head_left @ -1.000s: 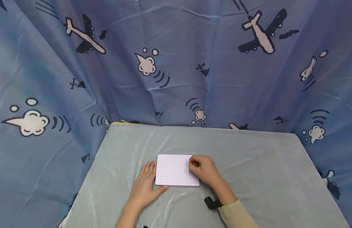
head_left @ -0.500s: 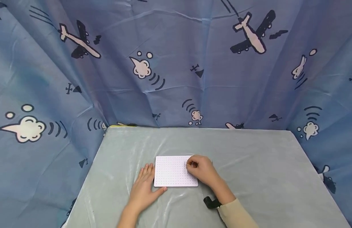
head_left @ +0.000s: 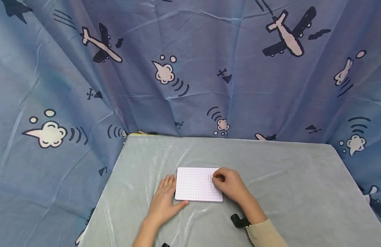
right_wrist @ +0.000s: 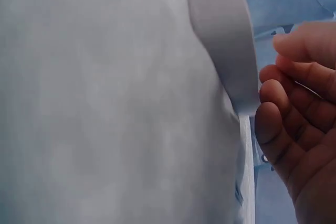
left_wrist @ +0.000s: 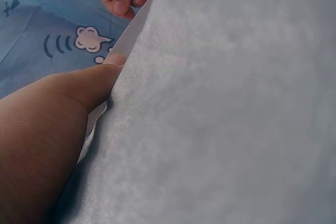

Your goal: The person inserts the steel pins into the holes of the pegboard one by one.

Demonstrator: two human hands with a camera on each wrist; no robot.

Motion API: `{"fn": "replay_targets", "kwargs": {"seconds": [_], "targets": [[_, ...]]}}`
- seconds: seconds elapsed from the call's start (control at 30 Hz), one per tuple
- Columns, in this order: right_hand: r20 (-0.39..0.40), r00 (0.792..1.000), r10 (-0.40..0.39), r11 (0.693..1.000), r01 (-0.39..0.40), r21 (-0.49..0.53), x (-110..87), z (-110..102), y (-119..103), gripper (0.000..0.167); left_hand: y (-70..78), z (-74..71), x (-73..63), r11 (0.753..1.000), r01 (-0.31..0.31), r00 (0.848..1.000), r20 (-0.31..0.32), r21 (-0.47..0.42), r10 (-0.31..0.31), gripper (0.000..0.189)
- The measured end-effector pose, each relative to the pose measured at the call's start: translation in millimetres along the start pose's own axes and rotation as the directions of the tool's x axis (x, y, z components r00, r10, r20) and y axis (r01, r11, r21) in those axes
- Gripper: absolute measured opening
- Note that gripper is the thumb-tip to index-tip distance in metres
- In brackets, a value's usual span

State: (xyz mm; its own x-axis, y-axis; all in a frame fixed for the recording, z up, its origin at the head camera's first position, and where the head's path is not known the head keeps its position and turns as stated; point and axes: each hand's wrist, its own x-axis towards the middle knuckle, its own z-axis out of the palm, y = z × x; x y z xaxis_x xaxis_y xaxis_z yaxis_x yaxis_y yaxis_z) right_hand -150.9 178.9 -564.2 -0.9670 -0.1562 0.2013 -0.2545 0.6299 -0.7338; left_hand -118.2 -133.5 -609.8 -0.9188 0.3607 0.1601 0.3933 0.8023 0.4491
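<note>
A white board point(head_left: 195, 187) with a grid of small dots lies flat on the table. My left hand point(head_left: 164, 202) rests beside it, fingertips at the left edge and thumb at the near edge. In the left wrist view, the left thumb point(left_wrist: 100, 80) lies against the board's side. Over the board's upper right corner, my right hand point(head_left: 230, 183) holds thumb and forefinger pinched close on the surface. A small thin pin in that pinch is mostly hidden by the fingertips. Short thin dark pins point(head_left: 209, 177) show just left of them. The right wrist view shows the right hand's other fingers point(right_wrist: 270, 121) curled.
A pale grey-green cloth covers the table point(head_left: 286, 178). Blue curtains point(head_left: 196, 68) printed with planes and clouds hang behind and at both sides. A black wrist camera point(head_left: 239, 221) sits on the right wrist, by a beige sleeve point(head_left: 266, 233).
The head view has shifted, so everything sits further right in it. The right fingertips have edged slightly right over the board, and two thin pins show more plainly. The left hand stays put.
</note>
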Motion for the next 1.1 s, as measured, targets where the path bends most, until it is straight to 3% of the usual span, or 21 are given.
{"fn": "replay_targets", "kwargs": {"seconds": [0.27, 0.5, 0.9, 1.1], "targets": [[-0.072, 0.993, 0.091, 0.996, -0.093, -0.018, -6.1, -14.5, 8.5, 0.012, 0.8, -1.3, 0.1, 1.000, 0.013, 1.000, -0.003, -0.005, -0.013, 0.113], [-0.158, 0.967, 0.202, 0.973, -0.216, -0.080, -11.9, -33.9, 18.6, 0.022, 0.2, -1.2, 1.2, 1.000, 0.004, 1.000, -0.014, -0.001, -0.004, 0.112], [-0.131, 0.925, 0.357, 0.918, -0.373, -0.132, -28.7, -53.3, 35.5, 0.023, 3.4, -1.2, -0.4, 0.999, 0.004, 1.000, -0.020, -0.034, -0.005, 0.110], [-0.114, 0.923, 0.368, 0.913, -0.382, -0.144, -32.7, -53.7, 36.6, 0.026, 3.8, -1.0, -0.1, 1.000, 0.001, 1.000, -0.022, -0.027, -0.001, 0.110]]}}
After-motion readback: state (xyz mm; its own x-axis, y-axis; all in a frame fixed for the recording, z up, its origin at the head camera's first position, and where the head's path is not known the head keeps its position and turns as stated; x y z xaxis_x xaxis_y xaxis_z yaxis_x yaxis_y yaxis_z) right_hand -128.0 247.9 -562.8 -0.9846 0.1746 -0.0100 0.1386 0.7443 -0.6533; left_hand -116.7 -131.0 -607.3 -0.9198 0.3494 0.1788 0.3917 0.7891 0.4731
